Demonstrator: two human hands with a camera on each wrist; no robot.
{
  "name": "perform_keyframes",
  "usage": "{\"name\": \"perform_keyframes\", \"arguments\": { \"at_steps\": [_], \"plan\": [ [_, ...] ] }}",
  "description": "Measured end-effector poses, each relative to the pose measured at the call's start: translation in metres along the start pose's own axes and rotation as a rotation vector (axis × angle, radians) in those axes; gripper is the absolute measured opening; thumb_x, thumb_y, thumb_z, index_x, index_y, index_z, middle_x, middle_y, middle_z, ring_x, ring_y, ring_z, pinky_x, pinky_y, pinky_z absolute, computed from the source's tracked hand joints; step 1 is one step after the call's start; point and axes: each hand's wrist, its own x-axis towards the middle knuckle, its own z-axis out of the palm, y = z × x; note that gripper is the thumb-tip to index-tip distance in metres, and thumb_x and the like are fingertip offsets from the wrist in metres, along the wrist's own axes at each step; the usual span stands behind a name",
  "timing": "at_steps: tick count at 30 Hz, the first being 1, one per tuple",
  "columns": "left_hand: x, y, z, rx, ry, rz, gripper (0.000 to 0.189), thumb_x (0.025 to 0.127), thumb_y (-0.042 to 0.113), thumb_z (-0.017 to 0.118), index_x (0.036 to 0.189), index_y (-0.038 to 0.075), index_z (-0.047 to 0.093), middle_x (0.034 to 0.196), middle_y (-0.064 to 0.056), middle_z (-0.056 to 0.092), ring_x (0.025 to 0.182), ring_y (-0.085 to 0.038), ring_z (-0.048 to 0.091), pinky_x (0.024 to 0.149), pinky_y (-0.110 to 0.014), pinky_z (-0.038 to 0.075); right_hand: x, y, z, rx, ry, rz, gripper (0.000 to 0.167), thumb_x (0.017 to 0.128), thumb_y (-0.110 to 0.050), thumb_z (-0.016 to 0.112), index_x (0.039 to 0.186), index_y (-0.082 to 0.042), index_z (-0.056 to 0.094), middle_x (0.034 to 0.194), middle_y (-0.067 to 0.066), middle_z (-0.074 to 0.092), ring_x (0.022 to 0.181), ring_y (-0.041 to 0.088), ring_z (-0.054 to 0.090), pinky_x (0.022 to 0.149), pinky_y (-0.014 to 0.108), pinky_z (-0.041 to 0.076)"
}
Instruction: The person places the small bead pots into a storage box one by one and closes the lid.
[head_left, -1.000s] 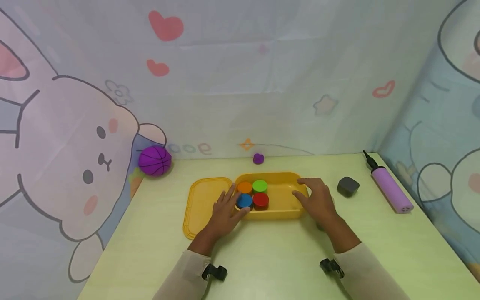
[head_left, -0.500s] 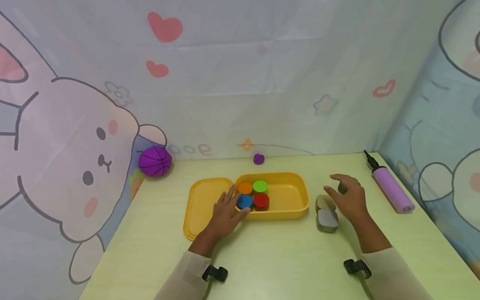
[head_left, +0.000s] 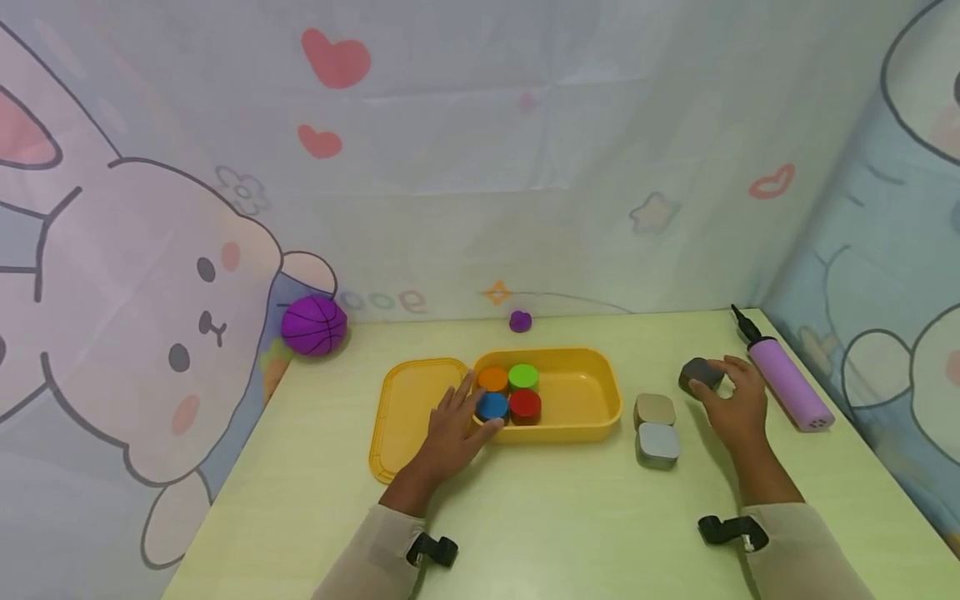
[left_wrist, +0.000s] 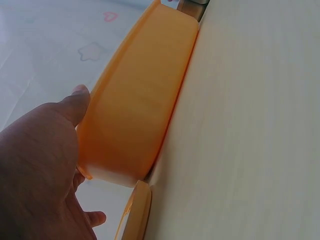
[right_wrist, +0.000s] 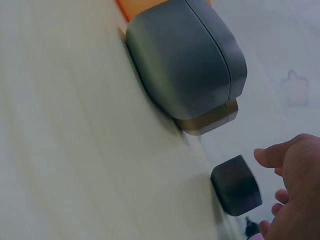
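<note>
My left hand [head_left: 452, 429] rests on the left end of the yellow box [head_left: 581, 400], thumb at the near rim and fingers spread at the side. In the left wrist view the thumb touches the rim of the box wall [left_wrist: 140, 90]. Inside sit round pieces: orange [head_left: 492, 381], green [head_left: 523, 377], blue [head_left: 492, 407] and red [head_left: 525, 406]. My right hand [head_left: 738, 408] reaches round a small dark rounded-square case [head_left: 697, 375] on the table. In the right wrist view a gap shows between the thumb and the dark case [right_wrist: 236, 186].
A yellow lid [head_left: 408, 417] lies left of the box. A tan case [head_left: 655, 410] and a silver case [head_left: 658, 443] stand to its right. Farther out are a purple hand pump [head_left: 789, 382], a purple ball [head_left: 315, 325] and a small purple object [head_left: 521, 321] by the back wall.
My right hand has left the right end of the yellow box and moved right, past the tan and silver cases, to the dark case. My left hand has stayed in place.
</note>
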Motion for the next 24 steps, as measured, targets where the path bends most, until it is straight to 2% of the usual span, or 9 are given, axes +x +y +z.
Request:
{"name": "perform_keyframes", "arguments": {
  "at_steps": [4, 13, 19, 24],
  "plan": [
    [0.001, 0.000, 0.001, 0.006, 0.002, -0.004, 0.076, 0.110, 0.057, 0.055, 0.170, 0.012, 0.041, 0.187, -0.007, 0.011, 0.168, -0.055, 0.013, 0.123, -0.089, 0.012, 0.001, 0.010, 0.001, -0.011, 0.025, 0.018, 0.054, 0.095, -0.003, 0.082, 0.143, 0.011, 0.061, 0.164, 0.036, 0.041, 0.157, 0.057, 0.035, 0.118, 0.074, 0.040],
    [0.000, 0.002, 0.000, 0.011, 0.001, -0.002, 0.074, 0.111, 0.053, 0.057, 0.169, 0.010, 0.041, 0.186, -0.008, 0.012, 0.167, -0.056, 0.015, 0.122, -0.090, 0.012, 0.002, 0.025, 0.001, -0.027, -0.094, 0.137, 0.069, 0.101, -0.012, 0.077, 0.161, 0.006, 0.048, 0.173, 0.033, 0.034, 0.161, 0.053, 0.033, 0.123, 0.066, 0.042],
    [0.000, 0.001, 0.001, 0.020, 0.007, 0.000, 0.074, 0.111, 0.054, 0.056, 0.169, 0.011, 0.042, 0.186, -0.007, 0.012, 0.167, -0.056, 0.016, 0.121, -0.090, 0.013, 0.002, 0.029, 0.001, -0.037, -0.101, 0.154, 0.066, 0.104, -0.016, 0.076, 0.162, 0.001, 0.048, 0.176, 0.026, 0.035, 0.162, 0.050, 0.035, 0.124, 0.063, 0.042],
    [0.002, 0.000, 0.001, 0.012, 0.008, -0.002, 0.074, 0.110, 0.054, 0.057, 0.169, 0.011, 0.042, 0.186, -0.007, 0.012, 0.168, -0.056, 0.015, 0.122, -0.090, 0.012, 0.002, 0.025, 0.001, -0.034, -0.102, 0.153, 0.063, 0.105, -0.014, 0.075, 0.161, -0.001, 0.050, 0.172, 0.026, 0.041, 0.161, 0.048, 0.039, 0.124, 0.061, 0.042]
  ]
}}
